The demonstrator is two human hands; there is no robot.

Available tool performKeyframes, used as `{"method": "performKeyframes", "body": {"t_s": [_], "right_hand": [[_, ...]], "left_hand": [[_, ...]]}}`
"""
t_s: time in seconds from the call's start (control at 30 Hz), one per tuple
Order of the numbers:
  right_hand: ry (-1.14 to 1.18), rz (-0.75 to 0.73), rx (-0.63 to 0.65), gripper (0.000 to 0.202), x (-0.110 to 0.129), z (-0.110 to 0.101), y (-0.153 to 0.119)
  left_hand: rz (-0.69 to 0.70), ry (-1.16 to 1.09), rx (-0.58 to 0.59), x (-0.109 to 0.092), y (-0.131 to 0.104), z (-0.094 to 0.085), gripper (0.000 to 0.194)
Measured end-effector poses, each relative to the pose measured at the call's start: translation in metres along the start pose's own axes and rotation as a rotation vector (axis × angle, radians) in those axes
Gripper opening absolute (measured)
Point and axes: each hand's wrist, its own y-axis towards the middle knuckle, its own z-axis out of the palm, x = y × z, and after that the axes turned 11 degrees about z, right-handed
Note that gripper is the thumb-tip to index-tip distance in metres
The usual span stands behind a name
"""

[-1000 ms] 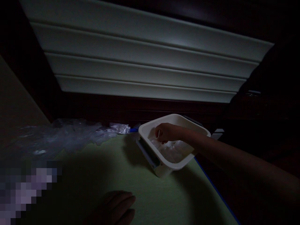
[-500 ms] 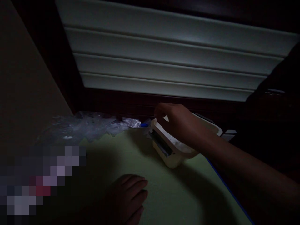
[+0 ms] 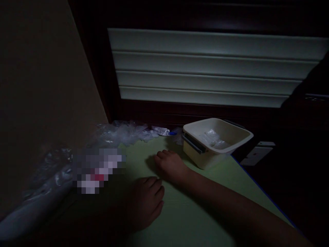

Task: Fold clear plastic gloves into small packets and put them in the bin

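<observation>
Two bare hands are low over a pale green, blue-edged flat surface (image 3: 180, 219) near the middle of the frame. The right hand (image 3: 171, 166) is palm down with its fingers curled under, and the left hand (image 3: 146, 202), just below it to the left, has its fingers loosely bent and close together; both palms are hidden, so whether either holds anything cannot be told. Right of centre, just beyond the right hand and apart from it, a cream, rounded-square plastic tub (image 3: 214, 160) with dark grey handles stands upright near the blue edge, crumpled clear plastic (image 3: 212, 137) inside. A heap of crumpled, translucent plastic film (image 3: 125, 132) lies left of centre. White horizontal slats (image 3: 205, 65) fill the upper right.
</observation>
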Motion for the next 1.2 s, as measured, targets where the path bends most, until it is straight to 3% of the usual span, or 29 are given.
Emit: {"method": "performKeyframes", "body": {"t_s": [0.23,0.5,0.73,0.93,1.2], "right_hand": [[0.121,0.24,-0.09,0.029,0.025,0.02,0.045],[0.129,0.363,-0.287,0.036,0.041,0.035,0.133],[0.212,0.361,-0.232,0.032,0.037,0.037,0.179],[0.415,0.411,-0.242,0.031,0.037,0.022,0.161],[0.882,0.624,-0.374,0.023,0.028,-0.004,0.087]], "left_hand": [[-0.255,0.02,-0.044,0.027,-0.045,-0.001,0.02],[-0.398,-0.011,-0.105,0.028,-0.049,0.005,0.021],[-0.425,-0.07,-0.097,0.029,-0.052,-0.001,0.027],[-0.421,-0.089,-0.096,0.029,-0.054,-0.002,0.026],[-0.395,-0.097,-0.165,0.029,-0.056,0.004,0.022]]}}
